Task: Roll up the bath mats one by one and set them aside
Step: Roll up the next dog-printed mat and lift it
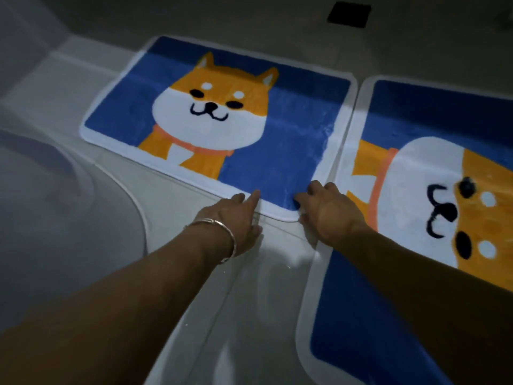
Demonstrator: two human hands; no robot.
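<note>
From the head camera, a blue, white-bordered rectangular fabric bath mat printed with an orange-and-white dog lies flat on the pale glossy floor. Its right edge lies just beside a second bath mat of the same design, which runs off the right edge of the view. The left hand, with a thin silver bangle on its wrist, has its fingers straight, and the index fingertip touches the first mat's near white border. The right hand curls its fingers over that mat's near right corner, with the thumb at the edge. 1 dark square drain sits in the floor's far right.
</note>
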